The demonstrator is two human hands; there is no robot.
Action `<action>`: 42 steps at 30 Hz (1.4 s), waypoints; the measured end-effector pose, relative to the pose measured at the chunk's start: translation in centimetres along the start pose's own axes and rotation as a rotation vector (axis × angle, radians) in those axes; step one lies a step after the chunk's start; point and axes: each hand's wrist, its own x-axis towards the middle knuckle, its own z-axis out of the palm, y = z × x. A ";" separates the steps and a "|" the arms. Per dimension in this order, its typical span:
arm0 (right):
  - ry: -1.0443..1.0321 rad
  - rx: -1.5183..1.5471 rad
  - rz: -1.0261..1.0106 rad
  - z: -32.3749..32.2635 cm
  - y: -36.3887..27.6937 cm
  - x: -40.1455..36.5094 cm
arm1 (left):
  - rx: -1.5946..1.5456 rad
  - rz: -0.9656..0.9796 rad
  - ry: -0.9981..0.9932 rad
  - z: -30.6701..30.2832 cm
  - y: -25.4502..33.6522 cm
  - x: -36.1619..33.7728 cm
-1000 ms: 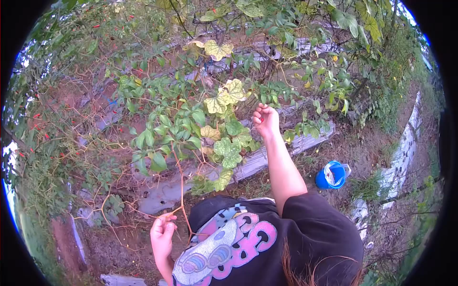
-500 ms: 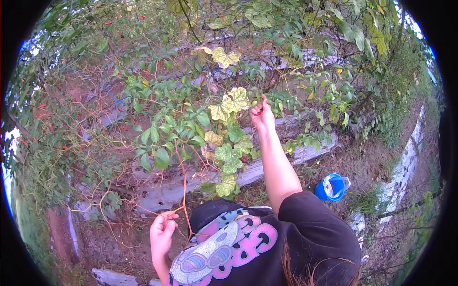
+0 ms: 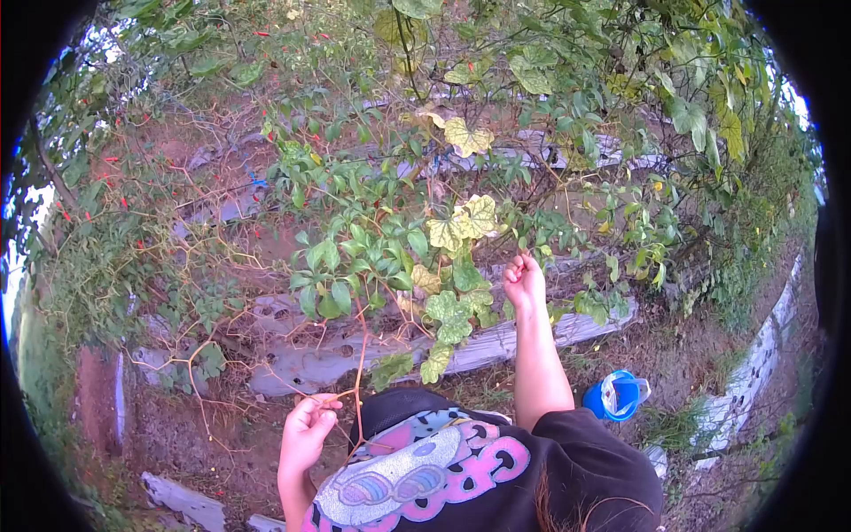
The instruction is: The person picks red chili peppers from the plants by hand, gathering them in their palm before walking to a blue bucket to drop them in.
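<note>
My left hand is closed in a pinch at the lower left, its fingertips on a thin brown branch of a chili plant. Higher up and to the right, my right hand is closed, its fingers curled around a red chili pepper that is mostly hidden. Just left of that hand hang yellow-green mottled leaves. Between the two hands stand the plant's green leaves and a trailing vine with pale green leaves.
A blue bucket with a light liner stands on the soil to the right. Grey plastic sheeting runs across the rows. Bare twigs spread at the left, and red chilies dot the plants behind.
My right hand has drawn back from the foliage toward my body, still closed. My left hand stays at the branch. The view has shifted, so the plants sit lower and further right.
</note>
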 end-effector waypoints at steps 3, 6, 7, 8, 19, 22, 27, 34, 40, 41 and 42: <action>0.032 -0.073 -0.014 0.6 -0.2 -1.5 | 0.012 -0.002 -0.023 -0.3 0.0 0.2; 0.045 -0.070 -0.020 -0.1 -0.7 -1.9 | 0.015 0.007 -0.054 -0.5 -0.4 0.5; 0.046 -0.071 -0.011 -0.2 -0.7 -1.7 | 0.010 0.015 -0.053 -0.7 -0.4 0.6; 0.080 -0.062 -0.018 0.2 -0.7 -2.1 | -0.005 -0.002 -0.053 -0.6 -0.2 0.5; 0.147 -0.234 -0.020 -0.6 0.6 -2.0 | -0.060 -0.003 -0.040 -1.3 0.1 -0.1; 0.201 -0.393 -0.085 2.5 2.6 -3.5 | -0.074 0.020 0.001 -2.0 -1.2 -0.3; -0.011 -0.463 0.136 6.5 3.3 -5.2 | -0.079 -0.054 0.072 -1.6 -0.2 -1.5; -0.432 -0.326 -0.017 14.2 0.8 -5.0 | 0.010 0.106 0.166 -1.9 1.2 -3.1; -0.712 -0.036 -0.055 17.9 -1.1 -2.3 | -0.035 0.020 0.412 -2.3 1.5 -5.8; -0.763 0.011 -0.046 18.5 -1.0 -2.1 | -0.015 0.002 0.445 -2.5 1.7 -6.3; -0.658 -0.025 -0.105 19.3 -0.8 -2.5 | 0.002 -0.017 0.483 -2.7 2.0 -6.7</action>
